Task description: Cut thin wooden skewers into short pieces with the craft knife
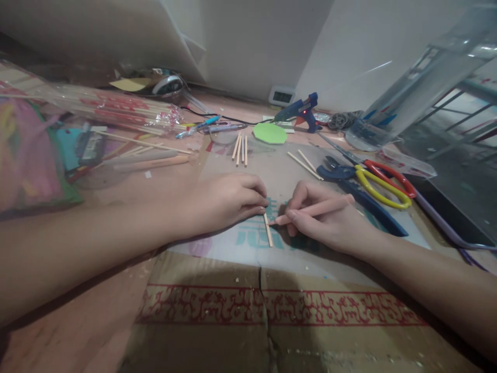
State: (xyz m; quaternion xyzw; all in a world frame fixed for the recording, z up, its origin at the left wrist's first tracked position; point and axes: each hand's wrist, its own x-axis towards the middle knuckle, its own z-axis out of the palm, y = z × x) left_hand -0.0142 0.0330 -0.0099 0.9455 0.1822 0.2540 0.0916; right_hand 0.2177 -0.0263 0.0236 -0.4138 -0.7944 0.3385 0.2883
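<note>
My left hand (231,199) rests on the work surface, its fingertips closed on the upper end of a short wooden stick (268,231). The lower part of that stick shows bare below the fingers. In my right hand (316,223) is a pink pen (328,206), gripped as for writing. Its tip touches the side of the stick near the middle. Beneath both hands lies a white sheet with teal print (248,239). Several short sticks (240,150) lie beyond my left hand, and two more sticks (305,165) are past my right.
A blue glue gun (297,111) with a lit red light stands at the back beside a green paper octagon (269,133). Scissors (384,184), pliers (373,207), a phone (454,212) and a clear bottle (382,122) are at right. Bagged sticks (116,111) lie left.
</note>
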